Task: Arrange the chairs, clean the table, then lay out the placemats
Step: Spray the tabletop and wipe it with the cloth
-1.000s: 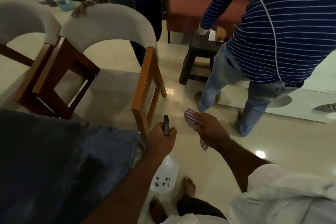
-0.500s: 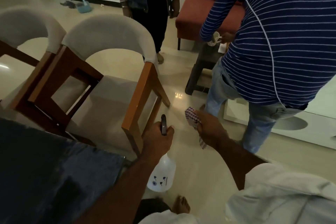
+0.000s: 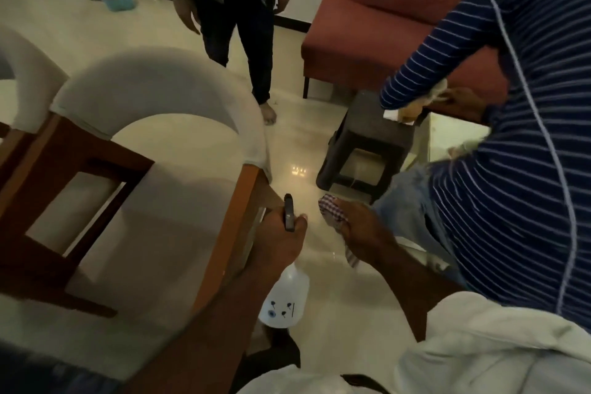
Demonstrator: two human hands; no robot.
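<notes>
My left hand (image 3: 281,240) grips the black trigger head of a white spray bottle (image 3: 283,299), which hangs below it over the floor. Just to its right, my right hand (image 3: 358,227) holds a red-and-white checked cloth (image 3: 332,211) that droops under the fist. A wooden chair with a grey curved backrest (image 3: 153,86) stands left of my hands, its orange-brown side frame (image 3: 233,233) close against my left wrist. A second similar chair (image 3: 19,64) shows at the far left. The dark table (image 3: 38,371) is only a blurred strip at the bottom left.
A person in a blue striped shirt (image 3: 518,137) bends over a dark stool (image 3: 367,137) at the right, close to my right arm. Another person (image 3: 233,0) stands beyond the chair. A red sofa (image 3: 377,29) sits at the back right, a teal dustpan (image 3: 118,0) lies far left.
The view has swung forward and down: the chair looms nearer and the table has slipped almost out at the bottom left. Both hands keep their grips.
</notes>
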